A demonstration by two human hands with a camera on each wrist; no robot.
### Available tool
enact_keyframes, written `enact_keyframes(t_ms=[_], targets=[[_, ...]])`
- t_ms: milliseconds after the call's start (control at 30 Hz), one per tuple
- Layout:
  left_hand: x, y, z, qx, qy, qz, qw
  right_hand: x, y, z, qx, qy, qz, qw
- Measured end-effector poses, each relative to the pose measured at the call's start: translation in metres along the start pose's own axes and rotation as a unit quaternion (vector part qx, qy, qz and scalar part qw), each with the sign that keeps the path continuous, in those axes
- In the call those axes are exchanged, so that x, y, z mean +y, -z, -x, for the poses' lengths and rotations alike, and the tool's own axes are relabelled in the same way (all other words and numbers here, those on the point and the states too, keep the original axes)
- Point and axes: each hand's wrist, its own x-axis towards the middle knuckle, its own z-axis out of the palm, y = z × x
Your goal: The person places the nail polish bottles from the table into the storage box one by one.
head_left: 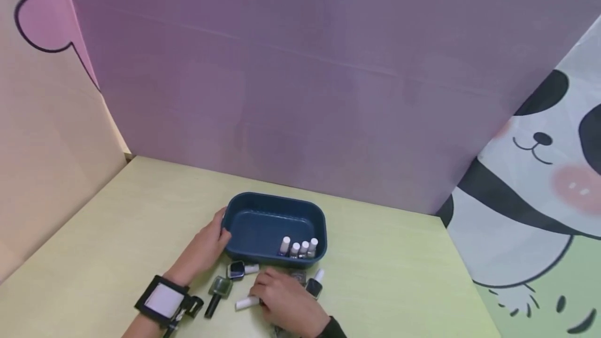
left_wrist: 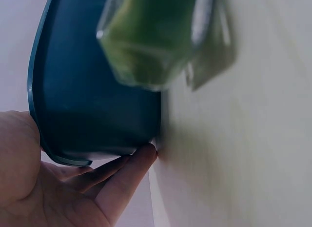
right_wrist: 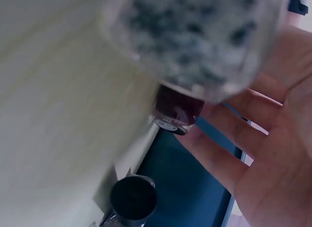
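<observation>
My left hand (head_left: 206,248) grips the left end of a dark blue plastic tray (head_left: 253,221), its thumb over the rim and its fingers along the outside. Small nail polish bottles (head_left: 304,249) with white caps stand in the tray's front right corner. In front of the tray, my right hand (head_left: 292,299) holds a nail polish bottle whose white cap (head_left: 247,303) points left. The right wrist view shows this dark red bottle (right_wrist: 178,110) at the fingertips; a speckled bottle (right_wrist: 195,36) hides the thumb.
On the table near the left hand lie a green bottle (head_left: 220,287) with a black cap and a dark blue one (head_left: 236,270). Beside the right hand are a dark bottle (head_left: 314,288) with a white cap and a glittery one (head_left: 298,276). A purple panel (head_left: 291,77) stands behind.
</observation>
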Motion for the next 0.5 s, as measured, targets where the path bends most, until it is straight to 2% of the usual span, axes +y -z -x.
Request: enact_keyframes(t_ms=[167, 500], targets=[[-0.0006, 0.0003, -0.0003, 0.002, -0.003, -0.004, 1.0, -0.0008, -0.0017, -0.0004, 0.002, 0.0, 0.008, 1.0], [0.0006, 0.0007, 0.0007, 0.004, -0.002, 0.003, 1.0, -0.0027, -0.0002, 0.0005, -0.006, -0.009, -0.016, 1.0]])
